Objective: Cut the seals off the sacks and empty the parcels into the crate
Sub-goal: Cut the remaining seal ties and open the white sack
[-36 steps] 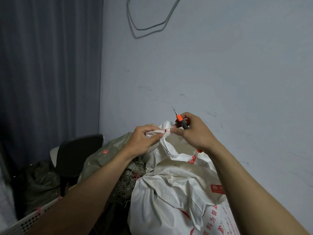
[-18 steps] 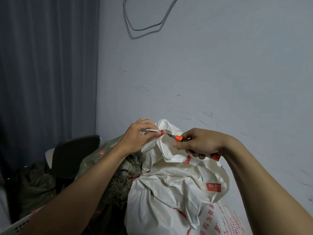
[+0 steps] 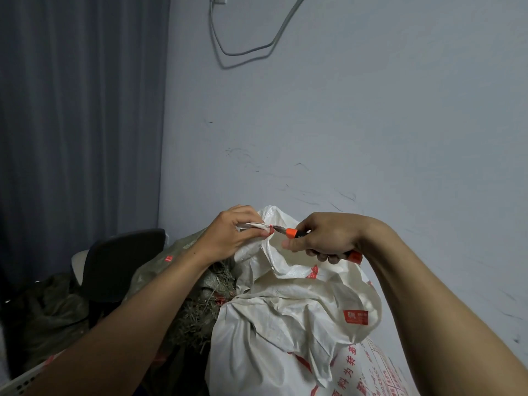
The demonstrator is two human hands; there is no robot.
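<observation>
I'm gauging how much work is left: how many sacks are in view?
2. The white sack in front, its neck gripped by the left hand; a greenish sack behind it to the left, beside the dark chair. The dim heap at far left may hide more.

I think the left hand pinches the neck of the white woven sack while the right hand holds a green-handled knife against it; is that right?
Not quite: in the head view the knife has an orange and black handle, not green. Otherwise yes: left hand pinching the white woven sack neck, right hand holding the knife.
</observation>
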